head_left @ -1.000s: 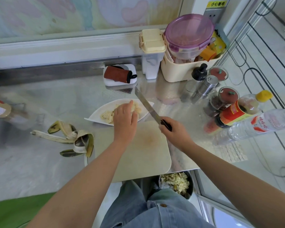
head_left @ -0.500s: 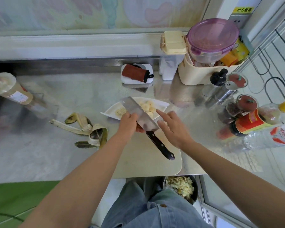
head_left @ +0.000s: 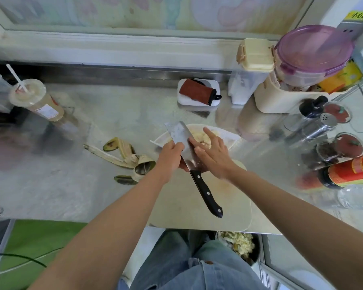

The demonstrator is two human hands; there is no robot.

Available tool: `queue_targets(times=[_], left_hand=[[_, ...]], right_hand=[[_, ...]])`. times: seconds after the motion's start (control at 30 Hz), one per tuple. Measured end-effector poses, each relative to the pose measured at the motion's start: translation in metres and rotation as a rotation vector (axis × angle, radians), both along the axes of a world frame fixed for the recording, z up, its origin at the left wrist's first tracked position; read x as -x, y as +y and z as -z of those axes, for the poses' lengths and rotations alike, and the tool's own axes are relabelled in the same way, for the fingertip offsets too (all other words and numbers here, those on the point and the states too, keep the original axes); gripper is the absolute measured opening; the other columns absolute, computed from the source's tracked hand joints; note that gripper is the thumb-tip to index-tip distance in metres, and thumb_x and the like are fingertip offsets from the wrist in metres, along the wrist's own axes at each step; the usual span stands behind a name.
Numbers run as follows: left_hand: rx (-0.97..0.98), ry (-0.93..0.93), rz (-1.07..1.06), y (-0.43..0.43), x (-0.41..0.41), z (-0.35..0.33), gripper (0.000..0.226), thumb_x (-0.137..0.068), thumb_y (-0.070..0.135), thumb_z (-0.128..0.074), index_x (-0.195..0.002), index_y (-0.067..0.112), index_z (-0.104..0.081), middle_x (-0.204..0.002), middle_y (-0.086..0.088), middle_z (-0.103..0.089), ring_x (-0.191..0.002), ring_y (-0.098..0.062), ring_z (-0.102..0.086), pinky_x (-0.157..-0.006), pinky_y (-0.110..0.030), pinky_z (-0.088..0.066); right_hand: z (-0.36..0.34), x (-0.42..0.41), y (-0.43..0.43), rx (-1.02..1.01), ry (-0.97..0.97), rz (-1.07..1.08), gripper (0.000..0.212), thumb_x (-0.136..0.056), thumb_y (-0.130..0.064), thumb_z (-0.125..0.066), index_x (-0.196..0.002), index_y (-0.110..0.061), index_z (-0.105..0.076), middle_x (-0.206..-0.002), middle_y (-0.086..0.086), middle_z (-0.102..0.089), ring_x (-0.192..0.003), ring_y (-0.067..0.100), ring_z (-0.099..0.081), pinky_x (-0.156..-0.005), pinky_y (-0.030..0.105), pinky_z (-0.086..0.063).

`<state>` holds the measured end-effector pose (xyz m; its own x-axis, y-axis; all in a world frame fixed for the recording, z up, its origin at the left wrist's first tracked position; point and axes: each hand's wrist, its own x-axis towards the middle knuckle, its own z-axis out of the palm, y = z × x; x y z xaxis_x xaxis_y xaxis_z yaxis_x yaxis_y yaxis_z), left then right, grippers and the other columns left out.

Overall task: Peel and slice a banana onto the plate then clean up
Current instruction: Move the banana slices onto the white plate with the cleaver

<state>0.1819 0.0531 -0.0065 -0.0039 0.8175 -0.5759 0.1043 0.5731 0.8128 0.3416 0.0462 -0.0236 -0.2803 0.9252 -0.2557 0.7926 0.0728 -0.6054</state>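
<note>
My left hand [head_left: 171, 156] grips the cleaver [head_left: 181, 139] by the spine of its blade, held flat above the white plate [head_left: 228, 137] with its black handle pointing back toward me. The straight fingers of my right hand [head_left: 211, 154] press on the flat of the blade. Pale banana slices [head_left: 200, 135] lie on the plate, partly hidden by the blade and my right hand. The cream cutting board [head_left: 199, 206] lies at the counter's front edge under the handle. The empty banana peel [head_left: 126, 159] sprawls on the steel counter to the left.
A lidded drink cup with a straw [head_left: 33, 98] lies at the far left. Jars, a shaker and sauce bottles [head_left: 344, 143] crowd the right side. A cream tub with a purple-lidded container [head_left: 310, 57] stands at the back right. A bin of scraps [head_left: 239, 244] sits below the counter edge.
The cleaver passed from my right hand to my left, which now holds its blade over the plate. My right hand let go of the handle and laid its fingers on the blade.
</note>
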Motion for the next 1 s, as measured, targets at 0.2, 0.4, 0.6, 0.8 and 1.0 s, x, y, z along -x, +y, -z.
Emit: queue_targets(times=[0.2, 0.4, 0.6, 0.8, 1.0], left_hand=[[0.008, 0.027, 0.01, 0.001, 0.012, 0.004, 0.015, -0.09, 0.016, -0.039, -0.088, 0.003, -0.047, -0.083, -0.015, -0.043, -0.05, -0.024, -0.056, -0.052, -0.033, -0.047], [-0.1, 0.091, 0.019, 0.001, 0.012, -0.001, 0.018, -0.095, 0.013, -0.036, -0.08, 0.006, -0.044, -0.068, -0.009, -0.033, -0.043, -0.018, -0.047, -0.044, -0.029, -0.043], [-0.214, 0.121, 0.067, -0.002, 0.002, -0.01, 0.023, -0.094, 0.01, -0.037, -0.1, -0.005, -0.053, -0.07, -0.015, -0.047, -0.048, -0.023, -0.053, -0.036, -0.025, -0.042], [-0.242, 0.2, 0.099, 0.002, -0.003, -0.011, 0.018, -0.094, 0.013, -0.037, -0.087, 0.001, -0.049, -0.064, -0.009, -0.044, -0.047, -0.026, -0.056, -0.041, -0.031, -0.046], [-0.245, 0.234, 0.095, 0.001, -0.002, -0.01, 0.019, -0.094, 0.014, -0.037, -0.083, 0.002, -0.046, -0.054, 0.002, -0.042, -0.038, -0.021, -0.055, -0.046, -0.036, -0.044]], right_hand=[[0.004, 0.001, 0.004, 0.043, 0.003, 0.108, 0.062, -0.089, -0.059, -0.014, -0.145, -0.041, -0.031, -0.16, -0.005, -0.001, -0.146, 0.023, 0.002, -0.116, 0.05, -0.003], [-0.008, 0.009, 0.006, 0.202, 0.287, 0.33, 0.056, -0.099, -0.05, -0.032, -0.146, -0.02, -0.034, -0.158, -0.002, -0.013, -0.146, 0.021, -0.01, -0.118, 0.047, -0.012], [-0.017, 0.015, 0.017, 0.545, 0.774, 0.518, 0.069, -0.101, -0.054, -0.011, -0.135, -0.012, -0.053, -0.157, -0.007, -0.021, -0.136, 0.009, -0.024, -0.114, 0.035, -0.018], [-0.021, 0.007, 0.014, 0.632, 0.917, 0.544, 0.072, -0.1, -0.056, -0.011, -0.134, -0.008, -0.053, -0.161, -0.005, -0.01, -0.147, 0.009, -0.003, -0.118, 0.037, -0.004], [-0.021, -0.003, 0.014, 0.643, 0.998, 0.566, 0.073, -0.098, -0.058, -0.01, -0.124, -0.016, -0.063, -0.16, -0.001, -0.015, -0.148, 0.013, 0.0, -0.119, 0.045, 0.004]])
